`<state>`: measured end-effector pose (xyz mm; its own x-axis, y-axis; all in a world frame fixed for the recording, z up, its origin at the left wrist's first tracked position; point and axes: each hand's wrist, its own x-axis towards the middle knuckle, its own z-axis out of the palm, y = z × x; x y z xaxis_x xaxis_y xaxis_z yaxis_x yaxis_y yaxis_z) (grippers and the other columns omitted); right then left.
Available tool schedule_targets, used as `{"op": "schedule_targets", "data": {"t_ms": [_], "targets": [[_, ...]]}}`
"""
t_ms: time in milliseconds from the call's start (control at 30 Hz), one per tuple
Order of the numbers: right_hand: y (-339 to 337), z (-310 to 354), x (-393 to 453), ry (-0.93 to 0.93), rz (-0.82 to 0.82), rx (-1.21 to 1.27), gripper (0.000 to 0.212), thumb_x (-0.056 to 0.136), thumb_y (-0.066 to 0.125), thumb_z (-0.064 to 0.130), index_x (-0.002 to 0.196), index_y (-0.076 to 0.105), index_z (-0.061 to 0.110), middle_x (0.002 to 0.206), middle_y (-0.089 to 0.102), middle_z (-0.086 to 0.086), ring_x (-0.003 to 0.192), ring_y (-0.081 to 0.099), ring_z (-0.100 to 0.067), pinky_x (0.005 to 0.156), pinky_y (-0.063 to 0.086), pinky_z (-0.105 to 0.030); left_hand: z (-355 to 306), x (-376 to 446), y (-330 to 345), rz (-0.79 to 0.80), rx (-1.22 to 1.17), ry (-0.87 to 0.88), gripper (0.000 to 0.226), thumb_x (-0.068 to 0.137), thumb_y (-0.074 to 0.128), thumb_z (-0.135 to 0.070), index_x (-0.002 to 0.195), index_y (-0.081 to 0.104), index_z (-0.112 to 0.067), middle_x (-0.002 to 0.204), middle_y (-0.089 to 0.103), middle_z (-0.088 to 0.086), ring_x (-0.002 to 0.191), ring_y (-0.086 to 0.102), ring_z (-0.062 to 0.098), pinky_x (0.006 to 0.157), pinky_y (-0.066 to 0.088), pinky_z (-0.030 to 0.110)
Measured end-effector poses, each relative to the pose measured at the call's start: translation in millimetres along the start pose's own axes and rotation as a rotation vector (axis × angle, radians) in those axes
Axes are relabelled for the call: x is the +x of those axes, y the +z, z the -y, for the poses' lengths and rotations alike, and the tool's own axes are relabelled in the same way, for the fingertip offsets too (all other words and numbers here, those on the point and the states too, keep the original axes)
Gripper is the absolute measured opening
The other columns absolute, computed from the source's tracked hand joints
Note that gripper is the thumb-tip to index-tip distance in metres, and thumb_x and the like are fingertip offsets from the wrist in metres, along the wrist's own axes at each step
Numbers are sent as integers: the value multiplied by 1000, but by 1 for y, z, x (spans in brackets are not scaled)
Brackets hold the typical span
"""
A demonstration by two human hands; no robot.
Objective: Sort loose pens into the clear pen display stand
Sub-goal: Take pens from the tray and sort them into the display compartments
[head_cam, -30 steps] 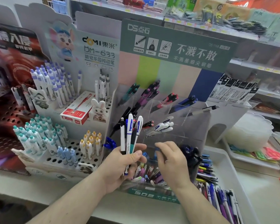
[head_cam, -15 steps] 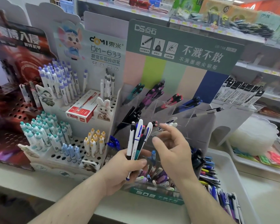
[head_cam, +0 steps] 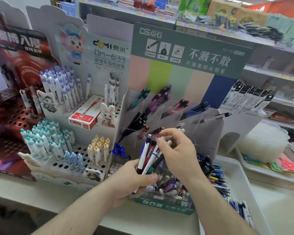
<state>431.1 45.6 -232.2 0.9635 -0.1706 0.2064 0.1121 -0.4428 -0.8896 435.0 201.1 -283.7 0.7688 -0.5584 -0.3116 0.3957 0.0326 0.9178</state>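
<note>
My left hand (head_cam: 131, 182) grips a bundle of several pens (head_cam: 147, 156), white, blue, maroon and teal, tips up, in front of the clear pen display stand (head_cam: 209, 133). My right hand (head_cam: 178, 153) is at the top of the bundle, its fingertips pinching the upper end of one pen there. The stand's slanted clear pockets hold teal pens (head_cam: 139, 98), purple pens (head_cam: 159, 100), red pens (head_cam: 176, 106), blue pens (head_cam: 196, 110) and black pens (head_cam: 137, 122). Its bottom bin (head_cam: 165, 203) holds a mixed heap of loose pens.
A white tray (head_cam: 239, 182) at the right holds several loose pens. A white DOMI pen display (head_cam: 61, 143) stands at the left with a red box (head_cam: 85, 117) on it. A pen (head_cam: 215, 117) lies atop the stand's right side. Stocked shelves run behind.
My right hand came up from the bottom bin to the top of the bundle in my left hand and now pinches a pen there. The view shifted slightly left.
</note>
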Motion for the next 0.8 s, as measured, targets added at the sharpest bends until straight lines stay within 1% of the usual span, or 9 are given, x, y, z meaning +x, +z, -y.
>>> {"op": "schedule_targets", "data": {"t_ms": [67,133,167,233,367,567,667,733,800], "targets": [[-6,-3,3,16,28,0,10,94,66,24,89,66,32,72,62,6,62,54,-21,60,56,-35,3,0,-4,72,-37,-5,29,77,78,-16,97,59,-10,66,54,1,50,38,11,45,33,22],[-12,-6,4,35,77,-5,9,94,67,25,87,66,31,75,63,0,63,55,-25,62,57,-47,5,0,-8,145,-73,-13,30,77,78,-22,96,58,-12,68,52,2,51,35,11,46,29,21],[-16,-6,4,46,101,4,10,94,67,24,86,65,30,76,63,-5,61,54,-23,60,57,-47,5,-1,-10,186,-87,-18,32,77,79,-25,97,57,-12,71,52,3,51,34,10,46,28,21],[-24,-4,6,83,123,60,12,95,66,20,86,65,26,75,61,-10,57,52,-18,53,53,-35,5,-1,-14,253,-96,-26,37,76,79,-31,92,54,-11,74,50,5,51,34,10,46,29,20],[-44,0,11,165,46,169,9,95,65,13,88,66,17,70,61,-3,50,50,-14,47,44,-21,7,-1,-15,259,-83,-22,28,84,73,-28,78,51,-12,70,48,4,47,31,10,44,27,20],[-35,-7,7,346,30,280,15,103,52,18,89,49,14,74,44,-9,52,34,-14,44,31,-20,4,5,-7,185,-40,-8,22,86,71,-21,82,52,-12,64,45,5,47,29,12,43,22,22],[-33,-11,7,368,-2,289,8,102,53,14,95,54,14,74,66,-8,58,46,-15,47,37,-23,4,8,-5,156,-30,7,20,87,71,-18,82,53,-12,61,39,4,46,26,12,41,21,21],[-37,-12,8,359,-11,292,10,102,53,10,95,60,12,73,70,-5,58,50,-17,46,41,-23,4,10,-6,147,-34,16,19,86,72,-19,84,55,-12,60,37,4,47,22,13,42,26,20],[-45,-11,11,344,-73,305,15,102,53,9,90,62,12,73,68,-8,50,49,-15,43,41,-21,3,11,-7,148,-81,19,13,88,72,-18,85,60,-13,60,37,3,47,21,13,59,42,25]]}}
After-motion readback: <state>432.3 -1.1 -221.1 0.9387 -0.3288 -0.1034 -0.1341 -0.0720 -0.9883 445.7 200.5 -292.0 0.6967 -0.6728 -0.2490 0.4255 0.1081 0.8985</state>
